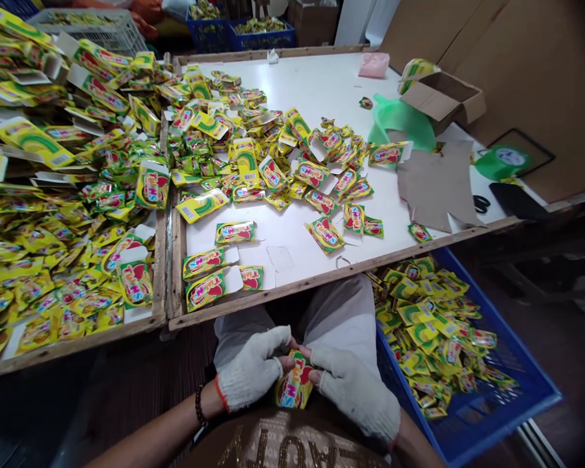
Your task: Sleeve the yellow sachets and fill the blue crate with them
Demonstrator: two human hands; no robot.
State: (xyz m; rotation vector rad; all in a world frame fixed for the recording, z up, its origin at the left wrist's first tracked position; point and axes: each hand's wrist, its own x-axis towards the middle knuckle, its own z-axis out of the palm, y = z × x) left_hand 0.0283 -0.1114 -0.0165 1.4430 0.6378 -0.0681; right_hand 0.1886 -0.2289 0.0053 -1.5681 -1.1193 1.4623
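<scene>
Between my hands, low over my lap, is a small green and yellow candy box (295, 383) printed "TWINS". My left hand (256, 367), in a white fingerless glove, grips the box's upper left edge with thumb and fingers. The gloved right hand (353, 387) pinches its upper right side. Both hands' fingertips meet at the top end of the box, so the flap there is hidden. Close in front on the white table (292, 260) lie flat boxes (205, 289) with their white flaps open.
A wooden rim (273, 296) edges the table. Heaped boxes and sachets (53, 162) cover the left side. At my right stands a blue crate (507, 416) of filled packs. Cardboard (439, 182), a green basin (404, 120), scissors (481, 204) and an open carton (443, 97) lie at the right.
</scene>
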